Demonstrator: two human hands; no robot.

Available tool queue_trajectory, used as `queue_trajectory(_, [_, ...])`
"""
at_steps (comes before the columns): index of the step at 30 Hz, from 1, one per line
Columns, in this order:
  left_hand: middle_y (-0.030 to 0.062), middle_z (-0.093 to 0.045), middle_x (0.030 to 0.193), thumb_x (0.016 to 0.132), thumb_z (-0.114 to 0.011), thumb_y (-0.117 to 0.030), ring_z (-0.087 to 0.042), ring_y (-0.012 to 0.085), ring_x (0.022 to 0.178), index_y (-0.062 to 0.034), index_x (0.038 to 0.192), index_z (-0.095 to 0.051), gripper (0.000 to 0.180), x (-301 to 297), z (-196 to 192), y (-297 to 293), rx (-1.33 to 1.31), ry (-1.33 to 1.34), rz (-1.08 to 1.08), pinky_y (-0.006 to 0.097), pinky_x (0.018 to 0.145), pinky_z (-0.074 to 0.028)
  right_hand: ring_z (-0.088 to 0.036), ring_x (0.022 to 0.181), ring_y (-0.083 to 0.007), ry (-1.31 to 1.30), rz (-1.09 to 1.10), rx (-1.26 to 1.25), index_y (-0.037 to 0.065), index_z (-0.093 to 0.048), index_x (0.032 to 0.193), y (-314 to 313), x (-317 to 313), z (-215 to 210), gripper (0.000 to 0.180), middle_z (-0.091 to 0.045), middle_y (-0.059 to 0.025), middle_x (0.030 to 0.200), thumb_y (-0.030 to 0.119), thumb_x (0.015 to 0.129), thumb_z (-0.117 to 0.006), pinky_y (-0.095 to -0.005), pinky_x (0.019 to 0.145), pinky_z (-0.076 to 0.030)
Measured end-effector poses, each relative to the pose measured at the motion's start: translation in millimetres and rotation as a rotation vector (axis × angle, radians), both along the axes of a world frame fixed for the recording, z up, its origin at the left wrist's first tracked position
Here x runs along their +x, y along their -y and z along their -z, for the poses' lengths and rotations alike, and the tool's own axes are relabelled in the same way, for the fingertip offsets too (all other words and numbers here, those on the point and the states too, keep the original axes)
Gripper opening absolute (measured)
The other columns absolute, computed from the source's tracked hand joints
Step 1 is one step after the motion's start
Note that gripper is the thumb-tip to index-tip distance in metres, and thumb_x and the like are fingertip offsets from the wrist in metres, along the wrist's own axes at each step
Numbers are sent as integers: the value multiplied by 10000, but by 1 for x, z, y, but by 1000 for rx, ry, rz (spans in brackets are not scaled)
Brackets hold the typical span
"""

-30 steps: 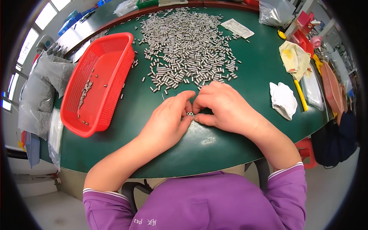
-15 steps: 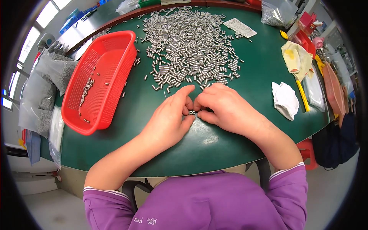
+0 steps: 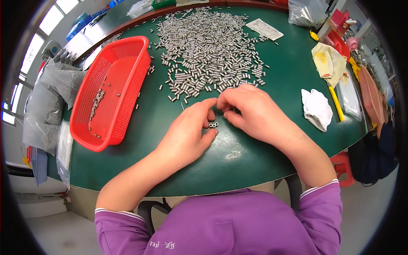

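In the head view, the left hand (image 3: 185,131) curves narrowly, its grip indeterminable, around a short row of tubes (image 3: 213,125) between thumb and fingers, while the right hand (image 3: 253,110), narrowly curled with contents indeterminable, is just beside them, near the pile (image 3: 208,51).

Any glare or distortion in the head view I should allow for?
Head view: a pale shiny patch, probably glare, marks the green tabletop, whose front edge looks bowed, likely by the fisheye; windows at left blown out white; corners black.
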State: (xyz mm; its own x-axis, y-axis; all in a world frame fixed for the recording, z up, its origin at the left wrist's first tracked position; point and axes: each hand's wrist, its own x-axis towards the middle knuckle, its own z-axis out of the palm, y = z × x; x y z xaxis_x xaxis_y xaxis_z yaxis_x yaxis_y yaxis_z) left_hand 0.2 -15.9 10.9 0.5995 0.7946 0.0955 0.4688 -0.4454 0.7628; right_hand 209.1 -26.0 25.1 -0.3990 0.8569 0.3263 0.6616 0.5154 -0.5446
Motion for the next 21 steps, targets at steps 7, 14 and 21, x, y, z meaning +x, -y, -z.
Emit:
queue_trajectory(7, [79, -609, 975, 820, -696, 18, -628, 244, 893, -50, 1041, -670, 232, -2, 4, -4, 424, -20, 147, 345, 768, -533, -611, 889, -295, -62, 136, 198, 66, -620, 923, -10, 6, -4, 143, -664, -71, 885, 45, 794, -680, -406, 785, -507])
queue_trajectory(14, [35, -655, 999, 952, -639, -47, -614, 95, 878, -36, 1079, -643, 128, -8, -5, -18, -515, 386, -85, 257, 833, -516, -615, 893, -294, -80, 131, 209, 66, -620, 911, -12, 6, 0, 140, -665, -65, 888, 46, 791, -689, -404, 803, -504])
queue_trajectory(21, [39, -623, 1038, 987, -627, -127, -573, 105, 884, -50, 1126, -587, 164, -18, -4, -26, -932, 849, -29, 248, 797, -501, -617, 900, -291, -103, 110, 282, 75, -624, 913, -11, 3, -1, 148, -657, -71, 890, 44, 786, -695, -403, 799, -497])
